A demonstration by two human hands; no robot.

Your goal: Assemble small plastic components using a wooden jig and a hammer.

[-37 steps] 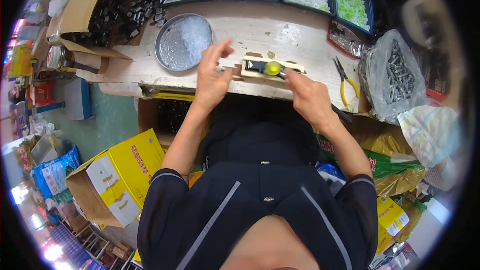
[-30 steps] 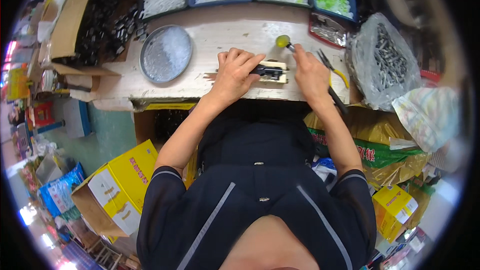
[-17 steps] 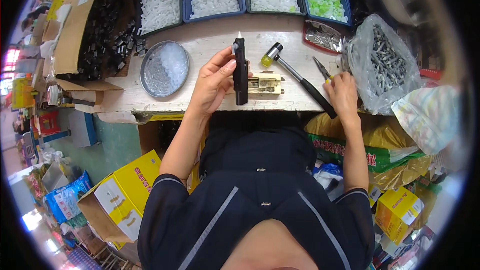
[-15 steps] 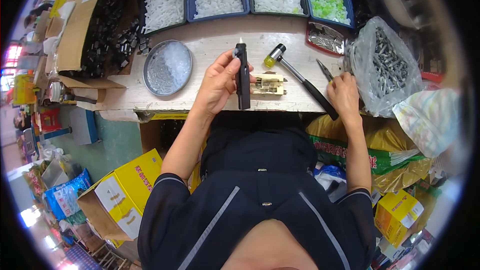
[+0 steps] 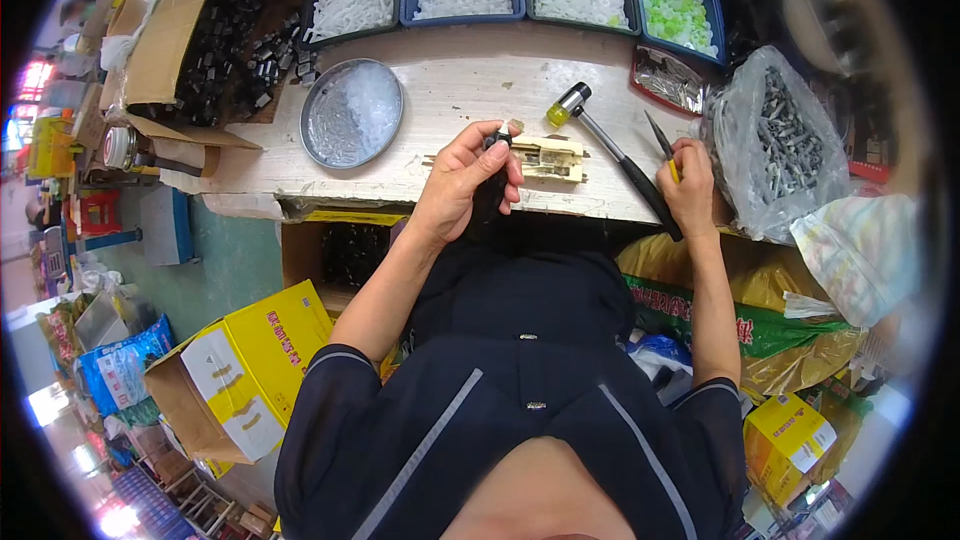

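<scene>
My left hand (image 5: 455,185) is closed round a long black plastic part (image 5: 488,198) at the bench's front edge. A small white tip sticks up from the part's upper end, and my fingers hide much of its body. Over to the right, my right hand (image 5: 690,190) grips needle-nose pliers (image 5: 660,136), whose thin jaws point up and away and whose yellow handle shows between the fingers. A cream-coloured fixture (image 5: 552,160) with metal pieces lies just right of my left hand. Between the hands rests a hammer (image 5: 622,162) with a yellow face and black grip.
A round metal dish (image 5: 312,130) holds clear small pieces. Bins (image 5: 463,20) of small white and green parts line the back. A carton (image 5: 150,60) of black parts stands left; a plastic bag (image 5: 735,175) of metal parts and a red tray (image 5: 640,83) stand right.
My left hand has tilted the black part and brought it lower and nearer me. My right hand has lifted the pliers from the bench, its fingers now round the handle. The view has shifted slightly.
</scene>
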